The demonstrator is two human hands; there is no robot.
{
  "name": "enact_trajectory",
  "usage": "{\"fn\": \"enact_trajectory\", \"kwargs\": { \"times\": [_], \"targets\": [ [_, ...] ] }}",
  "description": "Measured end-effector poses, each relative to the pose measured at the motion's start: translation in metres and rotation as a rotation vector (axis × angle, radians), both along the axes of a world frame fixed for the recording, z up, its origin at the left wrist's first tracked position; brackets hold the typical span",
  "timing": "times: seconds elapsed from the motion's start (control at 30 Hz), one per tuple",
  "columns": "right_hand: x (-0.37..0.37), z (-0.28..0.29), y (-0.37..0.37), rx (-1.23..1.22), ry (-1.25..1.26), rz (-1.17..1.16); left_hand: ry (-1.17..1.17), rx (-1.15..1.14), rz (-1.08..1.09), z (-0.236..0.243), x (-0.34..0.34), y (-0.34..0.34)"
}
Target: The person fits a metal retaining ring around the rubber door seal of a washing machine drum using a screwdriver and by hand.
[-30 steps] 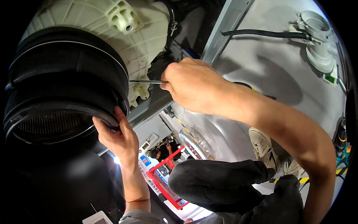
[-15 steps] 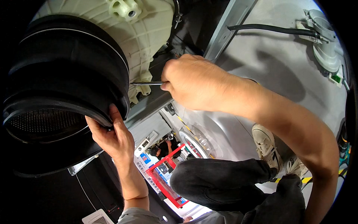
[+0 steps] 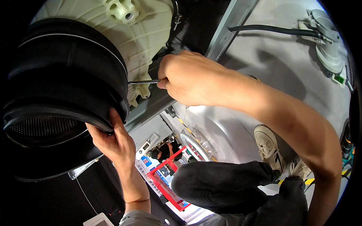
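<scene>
A large black rubber door gasket (image 3: 64, 75) fills the left side, with a thin metal ring around it and a perforated drum (image 3: 45, 126) showing through its opening. My left hand (image 3: 113, 137) pinches the gasket's lower right lip between thumb and fingers. Closed around a screwdriver-like tool, my right hand (image 3: 184, 79) is right of the gasket. The tool's thin metal shaft (image 3: 145, 81) points left, its tip at the gasket's edge; whether it goes under the edge I cannot tell. Its handle is hidden in my fist. Behind lies the cream plastic tub (image 3: 147, 41).
A grey metal frame edge (image 3: 151, 111) runs below the tub. At upper right, a black hose (image 3: 271, 28) joins a pale plastic fitting (image 3: 326, 41). A red frame (image 3: 166, 180) and another person (image 3: 166, 150) are farther off. My bent knee (image 3: 203, 182) is at lower middle.
My right hand and the tool have shifted slightly left and up, the shaft's tip now closer against the gasket's edge. My left hand keeps its grip on the lip.
</scene>
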State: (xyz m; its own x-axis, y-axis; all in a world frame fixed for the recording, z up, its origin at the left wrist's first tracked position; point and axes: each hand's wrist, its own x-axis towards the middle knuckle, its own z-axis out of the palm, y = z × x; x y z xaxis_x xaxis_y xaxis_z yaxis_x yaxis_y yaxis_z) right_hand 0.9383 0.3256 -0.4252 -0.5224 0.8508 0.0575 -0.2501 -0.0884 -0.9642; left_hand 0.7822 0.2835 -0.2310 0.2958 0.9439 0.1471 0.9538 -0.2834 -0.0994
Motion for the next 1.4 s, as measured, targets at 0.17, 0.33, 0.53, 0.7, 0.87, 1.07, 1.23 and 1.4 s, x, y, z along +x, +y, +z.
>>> {"fn": "enact_trajectory", "kwargs": {
  "times": [0.17,0.33,0.53,0.7,0.87,1.07,1.23,1.4],
  "targets": [
    [0.018,0.005,0.006,0.083,-0.025,-0.026,-0.001,0.037,-0.031,-0.002,0.003,0.001],
    [0.053,0.019,0.023,0.121,-0.149,0.078,0.022,0.015,0.021,-0.003,0.008,-0.003],
    [0.047,0.007,0.049,0.352,-0.245,0.066,-0.026,0.023,-0.062,-0.007,0.012,0.003],
    [0.055,0.003,0.046,0.286,-0.249,0.118,0.129,-0.009,-0.034,-0.005,0.029,0.002],
    [0.055,0.000,0.042,0.197,-0.249,0.085,0.158,0.016,-0.021,-0.018,0.036,0.001],
    [0.071,-0.003,0.038,0.169,-0.125,0.014,0.265,0.106,-0.128,-0.033,0.054,0.023],
    [0.075,-0.007,0.035,0.154,-0.065,-0.067,0.348,0.188,-0.138,-0.031,0.058,0.029],
    [0.074,-0.009,0.034,0.136,-0.028,-0.101,0.355,0.179,-0.123,-0.025,0.060,0.031]
  ]
}}
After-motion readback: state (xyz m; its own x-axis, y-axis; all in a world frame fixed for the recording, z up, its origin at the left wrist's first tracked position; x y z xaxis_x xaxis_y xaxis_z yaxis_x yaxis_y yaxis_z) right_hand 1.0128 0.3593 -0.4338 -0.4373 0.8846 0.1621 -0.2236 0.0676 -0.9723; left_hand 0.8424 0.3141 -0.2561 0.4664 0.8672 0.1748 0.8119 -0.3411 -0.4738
